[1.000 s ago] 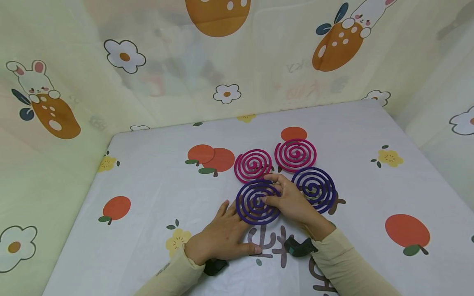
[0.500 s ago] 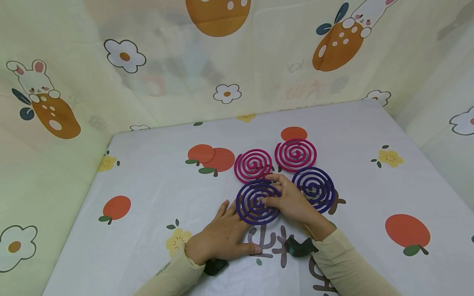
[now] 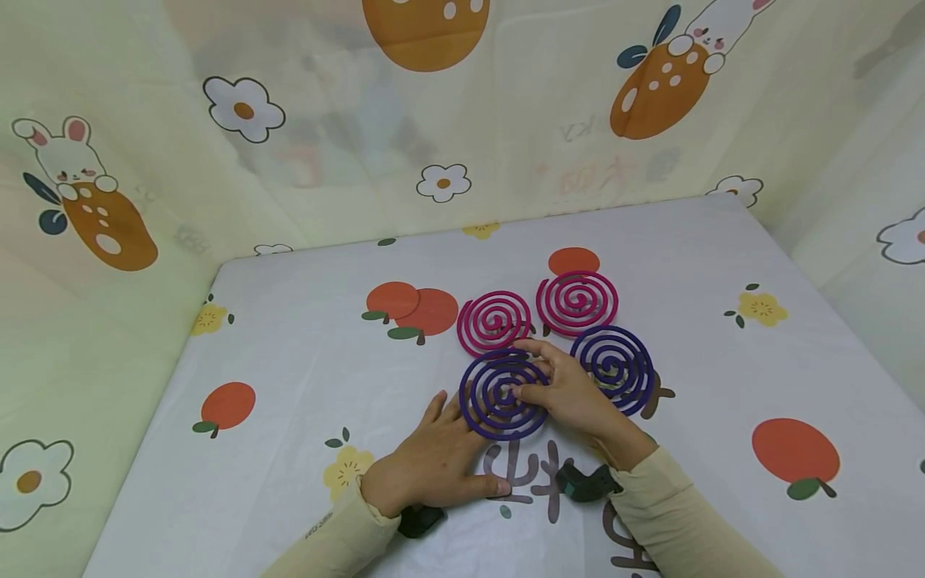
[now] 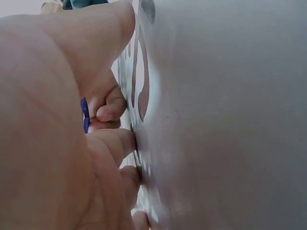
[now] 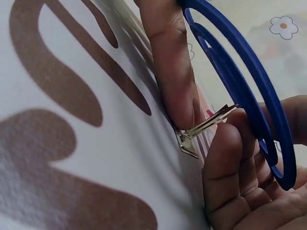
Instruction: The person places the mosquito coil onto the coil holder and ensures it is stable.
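In the head view my right hand [image 3: 578, 405] pinches a dark blue mosquito coil [image 3: 504, 393], thumb over its centre and index finger at its far edge. My left hand [image 3: 433, 470] lies palm down on the left, its fingers partly hidden under that coil. The left wrist view shows fingertips [image 4: 128, 141] touching the tabletop. A small brassy metal coil stand [image 5: 206, 125] sits under the tilted coil in the right wrist view. Fingers touch the stand; whose they are I cannot tell. A second blue coil [image 3: 610, 365] lies beside the right hand, with a bit of metal at its middle.
Two pink mosquito coils [image 3: 495, 323] [image 3: 577, 301] lie just beyond the hands. The white tablecloth [image 3: 289, 337] is printed with fruit and flowers. A patterned curtain [image 3: 325, 185] rises along the table's back and sides.
The hands and all the coils stay in nearly the same places. The held blue coil shifts only very slightly.
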Tool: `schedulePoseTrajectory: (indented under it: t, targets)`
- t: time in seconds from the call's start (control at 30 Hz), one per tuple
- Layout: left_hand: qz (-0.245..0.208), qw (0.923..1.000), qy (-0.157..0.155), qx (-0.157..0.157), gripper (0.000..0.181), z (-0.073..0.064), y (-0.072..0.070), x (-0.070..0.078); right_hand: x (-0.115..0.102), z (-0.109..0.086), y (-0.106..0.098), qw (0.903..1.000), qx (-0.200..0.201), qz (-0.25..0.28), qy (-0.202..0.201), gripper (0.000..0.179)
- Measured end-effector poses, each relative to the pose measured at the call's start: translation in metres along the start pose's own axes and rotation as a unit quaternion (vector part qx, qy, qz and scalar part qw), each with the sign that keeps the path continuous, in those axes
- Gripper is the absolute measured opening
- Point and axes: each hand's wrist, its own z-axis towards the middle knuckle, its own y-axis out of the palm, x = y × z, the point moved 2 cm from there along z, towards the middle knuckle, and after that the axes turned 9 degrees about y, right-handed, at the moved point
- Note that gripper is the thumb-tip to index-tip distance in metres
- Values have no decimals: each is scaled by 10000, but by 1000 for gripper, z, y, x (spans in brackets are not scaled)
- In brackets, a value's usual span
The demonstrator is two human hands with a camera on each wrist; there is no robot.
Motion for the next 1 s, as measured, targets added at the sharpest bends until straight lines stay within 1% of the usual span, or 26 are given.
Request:
schedulePoseTrajectory:
  t: [0.17,0.57,0.7,1.0]
  targets:
    - [37,10000,-2,-4,96,0,0,0,1,0,0,9999,-15,-102,-4,63]
    - [117,9999,28,18,100,0,-1,0,2,1,0,9999,-120,-59,-5,63]
    - [108,9999,33,19,100,0,-1,0,2,2,1,9999,-66,-112,14,63]
    - [64,10000,44,47,98,0,0,0,4,4,2,9999,102,1,-57,61]
